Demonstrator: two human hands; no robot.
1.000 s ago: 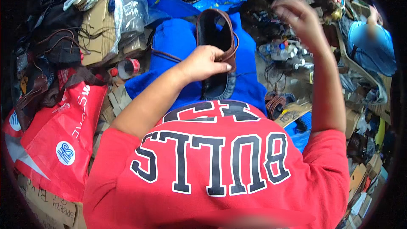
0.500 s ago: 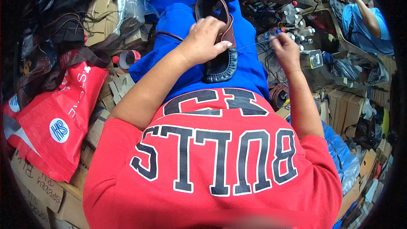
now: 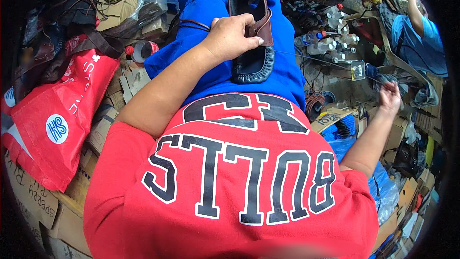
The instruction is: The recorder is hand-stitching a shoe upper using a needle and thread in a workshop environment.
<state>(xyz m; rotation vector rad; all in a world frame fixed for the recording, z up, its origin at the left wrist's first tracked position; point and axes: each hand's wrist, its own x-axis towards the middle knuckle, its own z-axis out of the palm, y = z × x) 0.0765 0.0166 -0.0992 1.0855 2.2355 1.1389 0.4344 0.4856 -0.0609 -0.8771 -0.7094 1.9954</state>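
A dark leather moccasin [image 3: 254,73] with a gathered black toe and a brown strap [image 3: 263,29] lies across the blue cloth [image 3: 203,12] over my lap, its toe toward me. My left hand [image 3: 232,36] grips the shoe's side near the strap, with the thumb on the strap and the fingers over the opening. A thin dark thread [image 3: 316,59] runs taut from the shoe's right edge to my right hand [image 3: 390,98]. That hand is out to the right, fingers curled around the thread's far end. Whether a needle is there, I cannot tell.
Several plastic bottles [image 3: 321,47] and a clear square container [image 3: 358,70] stand at the right. A red bag [image 3: 60,120] and a red-capped bottle [image 3: 143,51] are on the left. Cardboard [image 3: 43,201] lies lower left. Another person in a blue shirt [image 3: 411,43] is at far right.
My right hand has swung outward to the right and toward me, drawing a longer stretch of thread from the shoe. My left hand keeps its grip on the moccasin.
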